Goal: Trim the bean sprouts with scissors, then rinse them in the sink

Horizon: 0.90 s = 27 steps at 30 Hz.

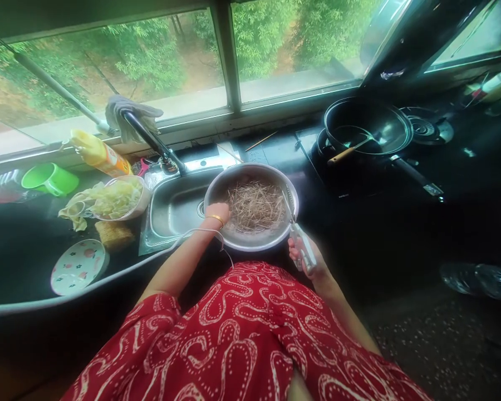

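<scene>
Dry strands [258, 207]: thin, straw-coloured, lying in a loose tangled heap in the middle of the metal basin.
Basin [256, 244]: round, silvery, wide-mouthed, overlapping the 3 o'clock end of the sink; the clock below is read from its centre.
Left hand [218, 211]: inside the basin's 9 o'clock side, fingers curled together at the edge of the heap; whether they pinch any strands I cannot tell.
Right hand [307, 256]: outside the rim between 4 and 5 o'clock, closed around the handles of the scissors.
Scissors [303, 248]: pale-handled, blades pointing up past the basin's 3 o'clock rim, their tips slightly apart.
Sink [173, 203]: metal, at 9 o'clock, its drain partly showing beside the basin.
Bowl [143, 201]: beyond the sink at 9 o'clock, heaped with pale green leaves [119, 196], some spilling over its far side.
Patterned dish [80, 266]: between 8 and 9 o'clock, fruit-printed.
Green mug [52, 179]: at 9 o'clock, past the bowl, tipped on its side.
Wok [386, 146]: dark, at 2 o'clock, a wooden-handled utensil [343, 155] resting across its rim.
</scene>
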{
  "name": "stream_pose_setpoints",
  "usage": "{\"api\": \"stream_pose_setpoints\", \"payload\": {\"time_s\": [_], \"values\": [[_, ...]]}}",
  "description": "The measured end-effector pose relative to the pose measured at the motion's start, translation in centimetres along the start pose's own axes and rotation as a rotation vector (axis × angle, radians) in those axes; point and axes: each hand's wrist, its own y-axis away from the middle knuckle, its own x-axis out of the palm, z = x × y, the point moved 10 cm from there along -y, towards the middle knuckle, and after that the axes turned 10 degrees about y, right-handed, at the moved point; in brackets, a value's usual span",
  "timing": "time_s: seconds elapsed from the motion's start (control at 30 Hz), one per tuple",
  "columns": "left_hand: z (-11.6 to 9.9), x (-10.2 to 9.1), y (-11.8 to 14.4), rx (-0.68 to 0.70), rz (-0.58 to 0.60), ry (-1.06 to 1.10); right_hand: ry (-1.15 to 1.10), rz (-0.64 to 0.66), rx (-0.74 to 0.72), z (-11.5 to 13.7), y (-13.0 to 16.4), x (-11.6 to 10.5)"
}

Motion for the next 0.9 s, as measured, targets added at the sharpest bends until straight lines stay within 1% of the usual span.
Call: {"api": "stream_pose_setpoints", "payload": {"time_s": [0.07,0.1,0.13,0.17,0.23,0.3,0.33,0.37,0.43,0.57,0.6,0.67,0.73,0.8,0.83,0.87,0.9], "values": [[0.2,2.1,0.7,-0.003,0.102,-0.029,-0.003,0.002,0.002,0.0,0.0,-0.1],[0.1,2.6,1.1,0.016,0.127,-0.026,-0.006,0.002,0.0,0.0,0.0,-0.1],[0.0,2.8,1.4,0.041,0.134,-0.014,-0.007,0.001,0.0,0.0,0.0,-0.2],[0.0,2.5,1.7,0.067,0.126,0.017,-0.005,-0.002,0.001,-0.1,0.0,-0.3],[0.0,1.0,2.4,0.114,0.08,0.142,0.005,-0.006,0.011,-0.2,-0.1,-0.4],[0.5,-0.9,3.1,0.151,0.036,0.347,0.01,0.0,0.024,-0.4,-0.1,-0.2],[0.8,-1.4,3.6,0.162,0.037,0.46,0.007,0.006,0.03,-0.4,-0.1,0.0],[1.1,-1.6,4.2,0.167,0.056,0.56,0.002,0.013,0.034,-0.5,-0.1,0.2],[1.5,-0.8,5.7,0.162,0.125,0.721,-0.004,0.026,0.04,-0.6,0.0,0.7],[2.3,2.3,10.1,0.086,0.262,0.935,-0.007,0.06,0.078,-1.5,0.2,1.4],[2.5,2.8,11.2,0.063,0.278,0.979,-0.009,0.065,0.094,-1.8,0.2,1.5],[3.0,2.9,12.6,0.035,0.256,1.059,-0.013,0.07,0.123,-2.4,0.1,1.5],[3.3,2.1,12.7,0.033,0.172,1.09,-0.015,0.083,0.139,-2.7,-0.1,1.7],[2.9,1.1,11.3,0.068,0.072,1.043,-0.015,0.103,0.137,-2.7,-0.5,2.0],[2.3,1.0,10.3,0.095,0.048,0.99,-0.012,0.113,0.135,-2.6,-0.7,2.2],[1.4,1.2,9.1,0.126,0.051,0.921,-0.007,0.12,0.133,-2.5,-0.9,2.4],[0.3,1.7,7.8,0.162,0.086,0.84,0.001,0.126,0.132,-2.3,-1.1,2.6]]}}
